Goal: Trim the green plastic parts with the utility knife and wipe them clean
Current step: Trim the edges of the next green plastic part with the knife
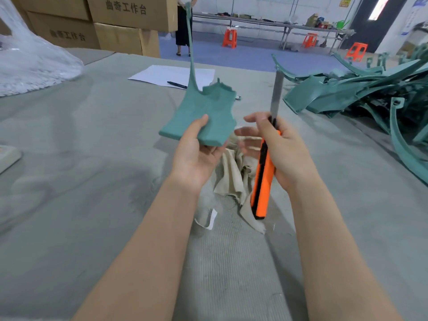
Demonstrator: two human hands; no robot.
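Left hand (194,154) was palm-up and about half open. The thumb pressed on the top face of the green part (208,117) at its near edge and the fingers lay underneath: a loose pinch, with the part lifted clear of the table (92,158). The part's broad flat end sat in the hand, and its long thin arm rose up and away toward the far side.

Right hand (278,147) was wrapped round the upper end of the utility knife (261,181). The thumb lay by the black slider; the fingers were curled but blurred. The orange handle hung down past the wrist. The blade (276,96) was out, pointing up and far, just right of the part and not touching it, with a visible gap to the part's right edge.

A rag (234,177) lay crumpled on the table directly under both hands. A pile of green parts (359,93) sat at the far right, well apart from the hands, its curved strips reaching the table's right edge. A sheet of paper (171,75) with a pen (177,85) on it lay beyond the held part, near the table's far edge. White plastic wrap (27,61) was heaped at the far left, with cardboard boxes (129,15) behind it.

The widest stretch of grey table cover lay left of the left arm.
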